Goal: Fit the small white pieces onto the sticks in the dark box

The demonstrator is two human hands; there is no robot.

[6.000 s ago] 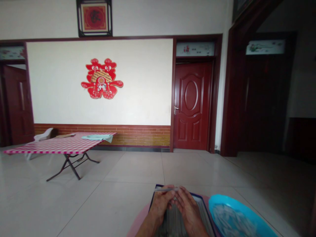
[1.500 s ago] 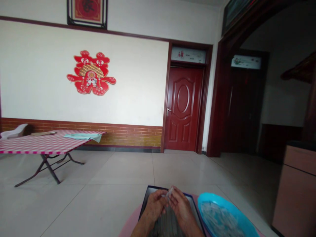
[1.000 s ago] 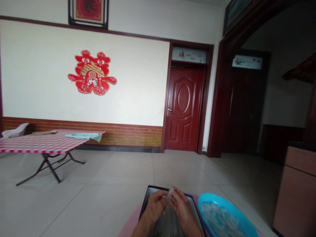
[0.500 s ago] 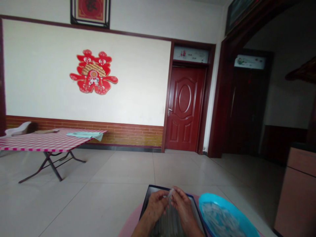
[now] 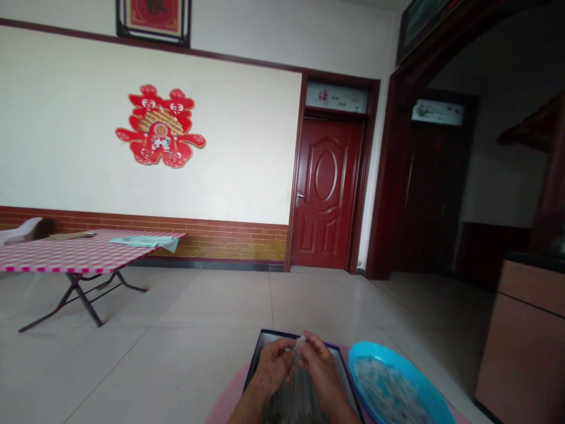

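Between the fingertips of both hands is a small translucent whitish piece (image 5: 299, 343), too small and blurred to name. My left hand (image 5: 274, 364) pinches it from one side, fingers closed. From the other side my right hand (image 5: 316, 360) grips it, thumb and fingers pressed together. Both hands are over a shallow dark-rimmed box (image 5: 261, 340), and long thin translucent strips (image 5: 295, 400) lie in rows inside it, partly hidden by my wrists. Right of the box stands a blue basin (image 5: 375, 350) holding many similar loose translucent pieces (image 5: 391, 388).
Box and basin rest on a pink round surface (image 5: 229, 391). Farther left on the tiled floor (image 5: 212, 306) stands a folding table (image 5: 83, 250) with a checked cover and a pale green cloth (image 5: 148, 241). A cabinet (image 5: 523, 341) is at the right.
The view has shifted slightly, so the room appears a little farther left. Both hands still hold the small piece over the box, with the fingers slightly repositioned.
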